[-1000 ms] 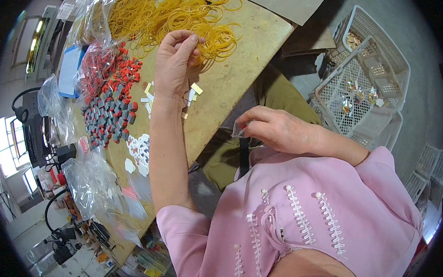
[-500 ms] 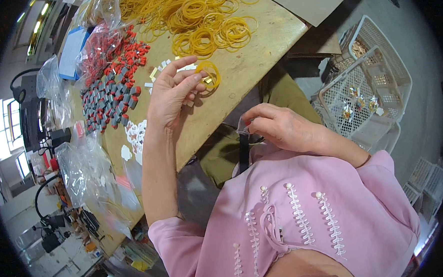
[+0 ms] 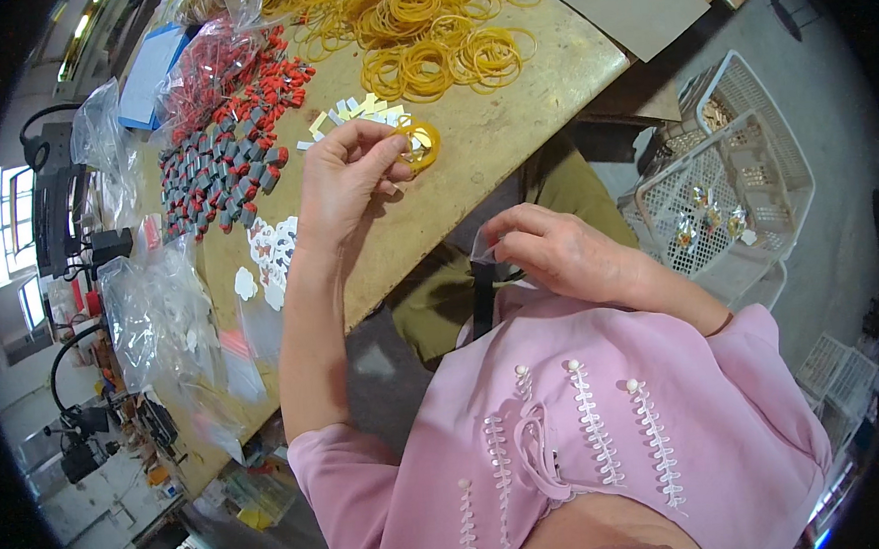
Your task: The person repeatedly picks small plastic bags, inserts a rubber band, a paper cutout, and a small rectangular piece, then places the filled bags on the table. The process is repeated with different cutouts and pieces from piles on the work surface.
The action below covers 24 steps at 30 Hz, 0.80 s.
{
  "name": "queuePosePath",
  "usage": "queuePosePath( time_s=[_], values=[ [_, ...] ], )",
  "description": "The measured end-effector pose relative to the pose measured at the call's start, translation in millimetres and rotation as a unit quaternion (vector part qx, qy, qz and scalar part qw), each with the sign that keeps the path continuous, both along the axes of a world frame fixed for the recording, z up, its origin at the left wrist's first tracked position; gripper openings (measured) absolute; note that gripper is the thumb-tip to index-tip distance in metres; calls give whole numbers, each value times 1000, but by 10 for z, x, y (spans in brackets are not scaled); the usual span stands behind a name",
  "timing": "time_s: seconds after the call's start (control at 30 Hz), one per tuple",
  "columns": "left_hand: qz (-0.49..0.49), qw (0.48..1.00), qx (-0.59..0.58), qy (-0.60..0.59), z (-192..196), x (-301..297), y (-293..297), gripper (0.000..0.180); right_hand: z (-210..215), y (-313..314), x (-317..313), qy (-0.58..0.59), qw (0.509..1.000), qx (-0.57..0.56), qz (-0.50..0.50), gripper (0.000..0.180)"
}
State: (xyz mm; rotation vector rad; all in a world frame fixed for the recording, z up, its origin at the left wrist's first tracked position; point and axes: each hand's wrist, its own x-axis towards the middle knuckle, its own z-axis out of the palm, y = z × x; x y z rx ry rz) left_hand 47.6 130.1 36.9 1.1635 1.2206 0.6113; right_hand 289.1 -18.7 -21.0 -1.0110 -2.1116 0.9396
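Observation:
Over the near edge of the table, my left hand (image 3: 355, 175) is closed, thumb and index finger pinching a small coil of yellow rubber cord (image 3: 435, 147). Shiny gold and whitish bits show inside the loop; I cannot tell whether they are held too. Just beyond the fingers lie small white and pale-yellow strips (image 3: 379, 107). Close to my lap, my right hand (image 3: 568, 253) has its fingertips closed on a clear plastic bag (image 3: 482, 247), most of which is hidden. A dark strap (image 3: 483, 302) hangs below it.
Tangled yellow cord coils (image 3: 417, 37) cover the table's far part. Left lie grey-and-red small parts (image 3: 220, 172), white cut-out shapes (image 3: 272, 248) and clear plastic bags (image 3: 164, 319). White plastic baskets (image 3: 704, 201) stand on the floor at right, with shiny wrapped packets inside.
My left index finger, raised before, has come down against the thumb on the coil. The view has shifted slightly. My right hand stays in place with the bag.

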Motion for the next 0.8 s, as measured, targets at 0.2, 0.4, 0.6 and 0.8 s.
queuePosePath(
  time_s=[0.2,0.4,0.6,0.8],
  values=[
    [55,997,51,-18,59,114,18,14,-60,-14,11,12,1000,-21,-8,24],
    [9,997,72,-16,-42,14,138,20,-108,-29,-2,27,999,20,-18,19],
    [40,994,93,-34,-102,87,216,22,-107,-25,24,23,999,20,-22,18],
    [-9,892,368,264,-117,81,187,23,-137,-45,44,9,1000,-8,-11,21]
  ],
)
